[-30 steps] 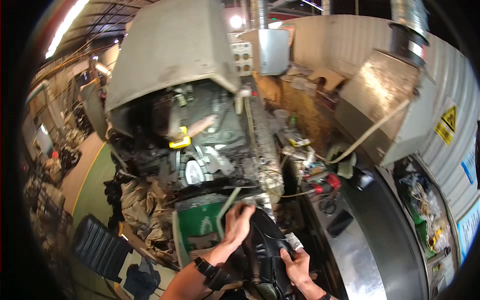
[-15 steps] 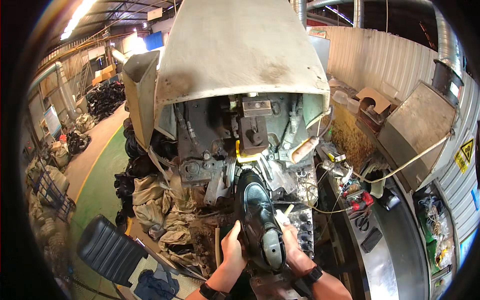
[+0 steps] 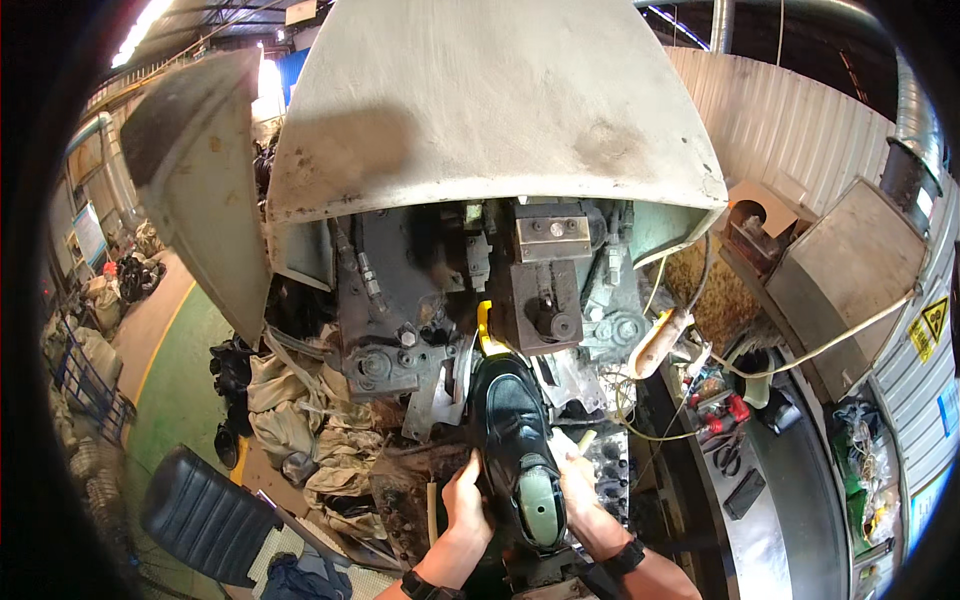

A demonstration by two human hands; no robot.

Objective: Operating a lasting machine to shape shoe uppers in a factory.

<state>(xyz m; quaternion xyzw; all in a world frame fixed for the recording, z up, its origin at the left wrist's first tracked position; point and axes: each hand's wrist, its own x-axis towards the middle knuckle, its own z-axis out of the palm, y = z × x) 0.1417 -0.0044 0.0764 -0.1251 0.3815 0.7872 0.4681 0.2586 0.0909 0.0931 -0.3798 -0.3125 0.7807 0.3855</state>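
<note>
Shoe (image 3: 508,400): one, black, toe toward the far machine (image 3: 546,300); gripped from both sides, probably for steadiness;
Left hand (image 3: 466,508): half closed on the shoe's left side, fingertips hidden;
Right hand (image 3: 580,492): half closed on the right side, by the heel;
Last (image 3: 541,508): one, filling the shoe's opening;
Yellow bracket (image 3: 487,335): one, just beyond the toe.

Shoe-factory workshop, hooded shoe-lasting machine (image 3: 480,130), black leather shoe (image 3: 505,400) on a last (image 3: 541,510), silvery ventilation duct (image 3: 918,115), corrugated metal wall (image 3: 800,95), yellow-edged green floor (image 3: 185,400), beige sacks (image 3: 280,400), warning sign (image 3: 934,318)
</note>
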